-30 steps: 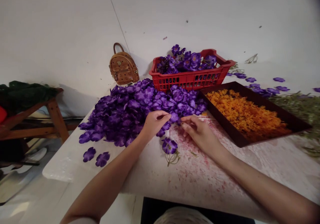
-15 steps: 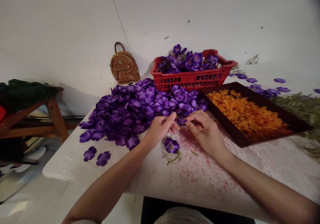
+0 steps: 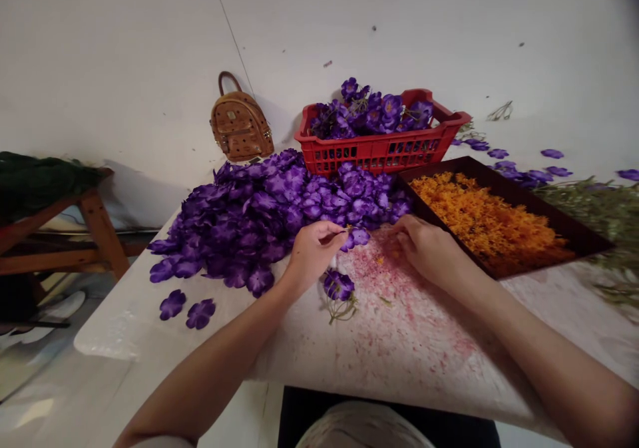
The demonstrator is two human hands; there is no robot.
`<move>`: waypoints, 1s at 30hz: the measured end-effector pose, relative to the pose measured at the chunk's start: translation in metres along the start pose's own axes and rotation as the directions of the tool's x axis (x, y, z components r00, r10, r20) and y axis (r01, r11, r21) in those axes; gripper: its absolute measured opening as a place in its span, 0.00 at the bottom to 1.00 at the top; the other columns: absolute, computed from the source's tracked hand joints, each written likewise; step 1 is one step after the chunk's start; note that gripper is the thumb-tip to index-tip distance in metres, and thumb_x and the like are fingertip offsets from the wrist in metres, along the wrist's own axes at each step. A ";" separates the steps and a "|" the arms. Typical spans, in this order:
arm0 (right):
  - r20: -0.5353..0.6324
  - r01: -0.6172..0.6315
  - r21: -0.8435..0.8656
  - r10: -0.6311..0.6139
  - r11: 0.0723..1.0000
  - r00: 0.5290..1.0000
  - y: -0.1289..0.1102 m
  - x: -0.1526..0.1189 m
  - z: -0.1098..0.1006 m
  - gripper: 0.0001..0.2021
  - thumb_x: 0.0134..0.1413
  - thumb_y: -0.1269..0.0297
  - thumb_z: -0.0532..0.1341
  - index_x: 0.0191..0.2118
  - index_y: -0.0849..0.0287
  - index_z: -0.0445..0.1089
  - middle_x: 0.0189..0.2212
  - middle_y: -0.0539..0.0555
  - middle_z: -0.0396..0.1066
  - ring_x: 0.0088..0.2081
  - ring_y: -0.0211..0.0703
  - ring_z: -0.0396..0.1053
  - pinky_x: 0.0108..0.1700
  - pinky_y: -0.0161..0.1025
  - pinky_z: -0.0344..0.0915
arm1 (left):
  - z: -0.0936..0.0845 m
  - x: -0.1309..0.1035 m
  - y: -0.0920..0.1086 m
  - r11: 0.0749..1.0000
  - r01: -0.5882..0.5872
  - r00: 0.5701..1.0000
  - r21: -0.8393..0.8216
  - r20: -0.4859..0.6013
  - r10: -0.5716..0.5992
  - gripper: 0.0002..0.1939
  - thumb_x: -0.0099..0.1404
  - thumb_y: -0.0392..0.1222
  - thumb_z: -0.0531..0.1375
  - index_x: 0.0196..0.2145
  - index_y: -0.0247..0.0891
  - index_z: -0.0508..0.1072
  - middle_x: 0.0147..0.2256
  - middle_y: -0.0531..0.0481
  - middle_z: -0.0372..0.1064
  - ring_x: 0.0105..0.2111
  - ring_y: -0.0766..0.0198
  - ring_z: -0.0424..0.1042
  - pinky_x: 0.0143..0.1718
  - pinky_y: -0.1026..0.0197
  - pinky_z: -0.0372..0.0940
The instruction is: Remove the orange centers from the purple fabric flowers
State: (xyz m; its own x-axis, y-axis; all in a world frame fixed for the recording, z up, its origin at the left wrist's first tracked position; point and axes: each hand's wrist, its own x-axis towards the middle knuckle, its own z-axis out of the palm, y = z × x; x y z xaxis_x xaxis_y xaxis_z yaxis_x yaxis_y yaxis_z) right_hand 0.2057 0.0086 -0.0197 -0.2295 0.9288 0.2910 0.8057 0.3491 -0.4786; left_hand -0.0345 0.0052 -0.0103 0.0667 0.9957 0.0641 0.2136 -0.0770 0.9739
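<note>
My left hand (image 3: 315, 249) pinches a purple artificial flower (image 3: 356, 237) at its edge, and a bit of yellow shows at the flower's top. To the right, my right hand (image 3: 424, 240) is apart from that flower, with its fingers curled together beside the dark tray (image 3: 492, 269). Whatever its fingertips hold, if anything, is too small to make out. Below the hands lies a finished-looking purple flower (image 3: 339, 285) with thin green stems. A big heap of purple petal pieces (image 3: 259, 215) rises just behind my left hand.
Orange flower centres (image 3: 489, 225) fill the dark tray. Behind stands a red plastic basket (image 3: 379, 152) of purple flowers. A brown mini backpack (image 3: 242, 128) leans on the wall. Green stems (image 3: 589, 215) lie at right. Two loose petal pieces (image 3: 200, 313) rest near the table's left edge.
My right hand has drawn away to the right from the flower and turned palm down. The flower stays in my left hand, now tipped open with yellow showing.
</note>
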 end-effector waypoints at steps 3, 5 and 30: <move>0.085 0.032 0.118 -0.042 0.993 0.995 -0.004 0.001 0.003 0.11 0.62 0.75 0.52 0.37 0.56 0.71 0.32 0.57 0.78 0.33 0.50 0.77 0.38 0.43 0.68 | 0.001 -0.001 0.001 1.000 -0.007 1.000 0.021 -0.023 0.008 0.02 0.64 0.36 0.65 0.35 0.37 0.75 0.27 0.53 0.75 0.25 0.68 0.68 0.29 0.65 0.60; 0.073 0.039 0.177 -0.052 0.984 0.996 -0.010 0.001 0.000 0.12 0.62 0.75 0.52 0.38 0.55 0.71 0.31 0.55 0.77 0.32 0.47 0.76 0.38 0.42 0.68 | 0.000 0.000 0.001 0.999 -0.021 0.999 0.035 -0.038 0.022 0.04 0.64 0.34 0.64 0.36 0.38 0.72 0.24 0.57 0.71 0.22 0.69 0.64 0.27 0.66 0.56; 0.110 -0.097 0.544 0.044 0.834 0.993 -0.023 0.002 -0.005 0.11 0.63 0.55 0.62 0.32 0.54 0.72 0.29 0.52 0.74 0.31 0.46 0.70 0.35 0.42 0.65 | 0.016 -0.012 0.013 0.986 -0.121 0.980 0.114 0.174 0.100 0.06 0.66 0.38 0.67 0.39 0.38 0.85 0.40 0.44 0.84 0.38 0.57 0.81 0.41 0.58 0.72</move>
State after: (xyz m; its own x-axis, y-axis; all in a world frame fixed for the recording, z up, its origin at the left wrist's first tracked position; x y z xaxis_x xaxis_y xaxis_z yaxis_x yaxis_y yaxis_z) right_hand 0.1897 0.0014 -0.0038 -0.2527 0.9512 0.1769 0.3971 0.2687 -0.8775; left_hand -0.0170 -0.0082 -0.0014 0.2565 0.9588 0.1221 0.3134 -0.2020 0.9279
